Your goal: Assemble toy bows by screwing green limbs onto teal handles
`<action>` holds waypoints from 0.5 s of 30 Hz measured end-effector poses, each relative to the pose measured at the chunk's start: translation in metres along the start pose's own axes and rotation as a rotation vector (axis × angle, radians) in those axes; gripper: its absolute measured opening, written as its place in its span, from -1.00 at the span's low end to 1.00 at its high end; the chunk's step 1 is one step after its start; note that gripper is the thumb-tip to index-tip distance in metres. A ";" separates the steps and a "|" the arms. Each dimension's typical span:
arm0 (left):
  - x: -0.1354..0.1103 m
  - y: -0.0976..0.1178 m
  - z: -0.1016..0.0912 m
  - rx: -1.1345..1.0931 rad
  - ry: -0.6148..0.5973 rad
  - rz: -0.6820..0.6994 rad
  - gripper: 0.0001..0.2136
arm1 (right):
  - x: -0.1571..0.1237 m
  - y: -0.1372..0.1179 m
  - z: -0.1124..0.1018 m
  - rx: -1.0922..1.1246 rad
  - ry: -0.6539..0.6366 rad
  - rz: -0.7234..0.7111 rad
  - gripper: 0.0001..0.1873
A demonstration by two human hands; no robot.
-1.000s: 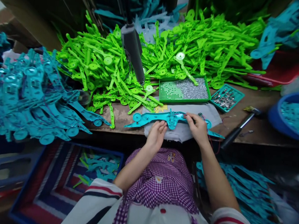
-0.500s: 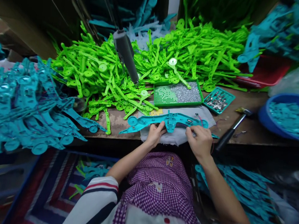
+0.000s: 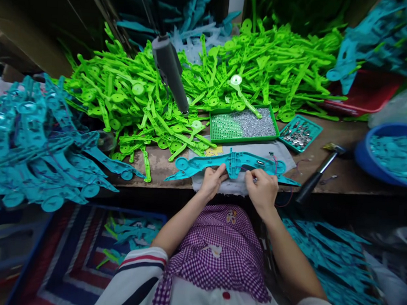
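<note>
Now the right hand sits nearer the middle of the long, teal plastic frame than a moment ago — the work apparently shifts inward. Over the flat grey cloth, the left hand grasps the frame's lower edge; what the right's curled fingers hold, I cannot tell.

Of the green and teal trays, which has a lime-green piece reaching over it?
The green rectangular plastic tray, on the left: a long lime-green plastic piece reaches over its back rim. None crosses the teal plastic tray.
</note>
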State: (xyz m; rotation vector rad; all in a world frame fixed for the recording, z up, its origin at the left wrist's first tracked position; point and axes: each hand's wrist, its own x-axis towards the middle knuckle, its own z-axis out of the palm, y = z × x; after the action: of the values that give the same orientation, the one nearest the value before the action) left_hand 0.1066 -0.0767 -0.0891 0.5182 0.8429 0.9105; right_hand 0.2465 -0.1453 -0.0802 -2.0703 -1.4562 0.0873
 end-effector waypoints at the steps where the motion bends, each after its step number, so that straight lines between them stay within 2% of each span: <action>1: 0.000 0.000 0.000 0.007 0.002 -0.007 -0.64 | 0.000 0.001 0.000 0.007 -0.004 0.018 -0.66; 7: 0.000 0.004 0.002 0.012 0.024 -0.031 -0.67 | 0.001 0.003 -0.001 0.026 -0.078 0.086 -0.67; 15: 0.003 0.002 -0.002 0.032 -0.039 -0.017 -0.61 | 0.008 -0.005 -0.008 -0.048 -0.213 0.110 -0.70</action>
State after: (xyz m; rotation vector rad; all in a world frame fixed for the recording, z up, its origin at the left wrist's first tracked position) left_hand 0.1046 -0.0728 -0.0898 0.5544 0.8264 0.8696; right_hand 0.2481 -0.1406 -0.0693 -2.2357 -1.4782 0.3286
